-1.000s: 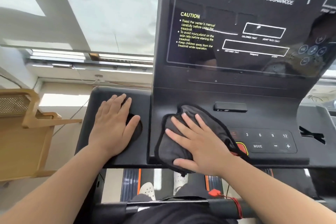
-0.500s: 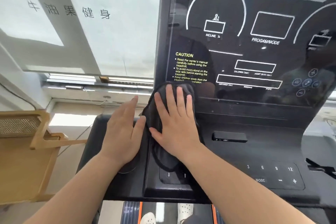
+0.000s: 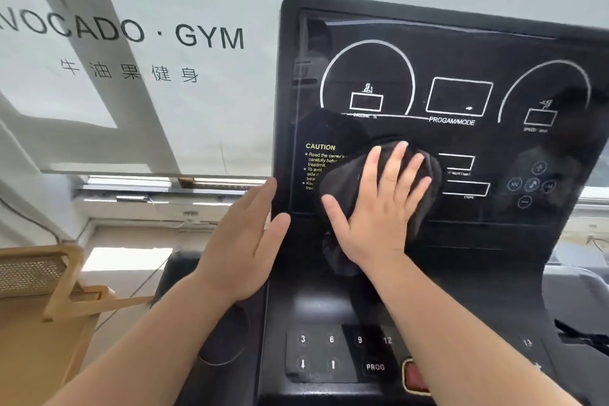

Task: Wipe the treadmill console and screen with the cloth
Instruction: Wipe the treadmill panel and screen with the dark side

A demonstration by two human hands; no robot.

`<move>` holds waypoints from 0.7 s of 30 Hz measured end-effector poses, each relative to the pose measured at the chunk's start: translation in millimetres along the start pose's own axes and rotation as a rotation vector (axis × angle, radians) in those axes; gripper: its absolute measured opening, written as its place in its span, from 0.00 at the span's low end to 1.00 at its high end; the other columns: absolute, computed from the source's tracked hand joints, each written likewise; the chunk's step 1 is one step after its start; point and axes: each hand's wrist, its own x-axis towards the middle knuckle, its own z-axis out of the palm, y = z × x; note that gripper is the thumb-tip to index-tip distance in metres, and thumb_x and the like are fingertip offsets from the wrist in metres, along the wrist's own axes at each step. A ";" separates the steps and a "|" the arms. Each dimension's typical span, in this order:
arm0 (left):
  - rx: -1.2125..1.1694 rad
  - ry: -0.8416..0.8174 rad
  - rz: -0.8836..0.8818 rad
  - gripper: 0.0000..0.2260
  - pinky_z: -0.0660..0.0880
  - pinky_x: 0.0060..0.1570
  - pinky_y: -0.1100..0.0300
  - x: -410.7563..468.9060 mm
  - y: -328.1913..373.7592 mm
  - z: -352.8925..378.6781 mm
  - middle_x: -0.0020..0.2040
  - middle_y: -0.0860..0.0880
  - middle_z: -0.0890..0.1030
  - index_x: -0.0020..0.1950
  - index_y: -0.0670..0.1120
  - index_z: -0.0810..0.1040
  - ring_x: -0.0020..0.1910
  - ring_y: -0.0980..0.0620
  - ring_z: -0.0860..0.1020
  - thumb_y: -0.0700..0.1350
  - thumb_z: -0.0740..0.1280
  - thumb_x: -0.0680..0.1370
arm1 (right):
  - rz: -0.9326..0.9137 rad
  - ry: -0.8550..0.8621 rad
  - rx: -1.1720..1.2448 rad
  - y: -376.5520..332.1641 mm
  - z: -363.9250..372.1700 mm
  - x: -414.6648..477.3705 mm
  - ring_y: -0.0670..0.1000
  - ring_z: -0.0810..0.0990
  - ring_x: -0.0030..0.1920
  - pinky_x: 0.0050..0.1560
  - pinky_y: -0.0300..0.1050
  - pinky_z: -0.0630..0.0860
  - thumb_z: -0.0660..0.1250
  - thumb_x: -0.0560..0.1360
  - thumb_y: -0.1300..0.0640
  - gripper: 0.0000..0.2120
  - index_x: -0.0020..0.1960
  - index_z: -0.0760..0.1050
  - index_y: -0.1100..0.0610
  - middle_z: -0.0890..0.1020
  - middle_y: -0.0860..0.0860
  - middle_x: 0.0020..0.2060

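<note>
A person's right hand [image 3: 379, 204], fingers spread and nearly straight, presses a dark cloth [image 3: 346, 184] flat against the lower left of a treadmill's black screen [image 3: 461, 53], covering part of the yellow caution text [image 3: 321, 158]. The left hand [image 3: 244, 241] is open with straight fingers at the left edge of the console [image 3: 329, 306], holding nothing. Below, the speed buttons [image 3: 333, 353] and a red stop button [image 3: 416, 376] show between the forearms. A window sign [image 3: 131, 33] reads "AVOCADO · GYM".
</note>
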 end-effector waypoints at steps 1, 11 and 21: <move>-0.007 -0.014 0.006 0.35 0.48 0.70 0.76 2.4 -0.7 -6.7 0.78 0.51 0.66 0.80 0.47 0.62 0.77 0.57 0.61 0.64 0.46 0.78 | -0.050 0.026 -0.026 0.0 -5.9 15.3 0.69 0.40 0.81 0.77 0.73 0.38 0.52 0.77 0.27 0.47 0.84 0.45 0.56 0.44 0.63 0.83; -0.440 -0.080 -0.029 0.22 0.64 0.69 0.69 -7.2 0.8 -15.8 0.69 0.73 0.70 0.71 0.77 0.59 0.71 0.69 0.68 0.67 0.53 0.77 | -0.703 0.047 -0.308 -19.3 -40.9 95.8 0.66 0.47 0.82 0.78 0.74 0.40 0.58 0.77 0.28 0.45 0.84 0.51 0.51 0.51 0.56 0.84; -0.430 -0.057 -0.033 0.24 0.65 0.66 0.70 -0.2 -6.2 -5.4 0.69 0.62 0.74 0.75 0.67 0.66 0.70 0.63 0.71 0.62 0.54 0.78 | -0.915 0.015 -0.233 57.0 -9.4 21.5 0.60 0.52 0.83 0.79 0.69 0.43 0.63 0.76 0.34 0.36 0.81 0.63 0.45 0.58 0.50 0.82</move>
